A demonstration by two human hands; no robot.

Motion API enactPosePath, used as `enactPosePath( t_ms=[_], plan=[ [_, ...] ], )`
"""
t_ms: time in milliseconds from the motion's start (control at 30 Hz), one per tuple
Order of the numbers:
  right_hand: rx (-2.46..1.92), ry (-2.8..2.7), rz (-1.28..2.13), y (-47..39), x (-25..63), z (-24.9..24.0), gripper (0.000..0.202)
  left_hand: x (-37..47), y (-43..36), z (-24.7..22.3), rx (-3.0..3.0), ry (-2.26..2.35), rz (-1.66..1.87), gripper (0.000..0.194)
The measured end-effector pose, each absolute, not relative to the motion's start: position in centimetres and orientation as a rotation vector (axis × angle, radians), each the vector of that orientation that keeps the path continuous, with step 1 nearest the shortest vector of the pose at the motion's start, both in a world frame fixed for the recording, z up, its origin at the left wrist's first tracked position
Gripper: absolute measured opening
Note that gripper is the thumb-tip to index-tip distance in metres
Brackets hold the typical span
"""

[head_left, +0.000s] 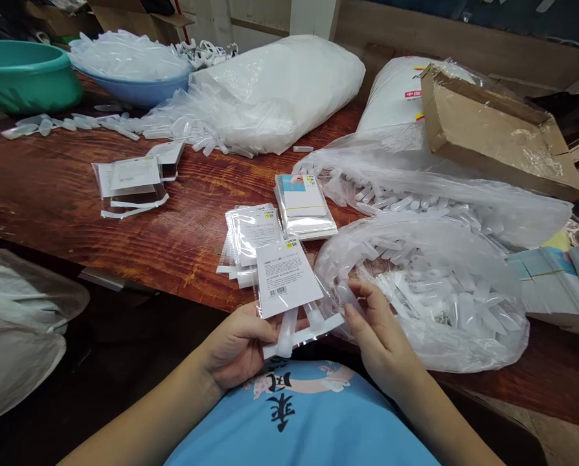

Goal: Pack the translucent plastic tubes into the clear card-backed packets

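Observation:
My left hand is closed on the lower edge of a clear plastic packet with a white printed card inside. Two frosted plastic pieces lie at the packet's lower end, by its white flap. Between the thumb and fingers of my right hand is another frosted plastic piece, just right of the packet. Under and beyond the held packet are more carded packets, beside a banded stack of cards. An open clear bag of frosted pieces spreads next to my right hand.
Behind stand a green basin, a blue basin heaped with plastic pieces, and a large white sack. Finished-looking packets lie at left. A cardboard tray tilts at right. The table's front edge runs before me.

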State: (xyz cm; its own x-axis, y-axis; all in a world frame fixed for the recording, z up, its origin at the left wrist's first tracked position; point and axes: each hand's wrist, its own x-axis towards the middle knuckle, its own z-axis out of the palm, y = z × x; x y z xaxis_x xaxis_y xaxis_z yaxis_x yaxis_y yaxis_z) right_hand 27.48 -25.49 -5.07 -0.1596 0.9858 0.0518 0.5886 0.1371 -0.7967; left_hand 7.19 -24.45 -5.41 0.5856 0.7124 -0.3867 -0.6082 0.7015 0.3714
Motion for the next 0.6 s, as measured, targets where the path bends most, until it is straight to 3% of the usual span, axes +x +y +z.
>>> enactPosePath(
  t_ms=[233,600],
  plan=[
    [-1.274,-2.1,0.409,-26.4,27.3,-3.8,0.041,7.5,-24.3,-5.1,0.241,0.574,0.784,0.054],
    [-1.233,-2.229,-0.105,-27.1,27.7,-3.4,0.013,7.6,-25.0,-4.8,0.27,0.498,0.779,0.05]
  ],
)
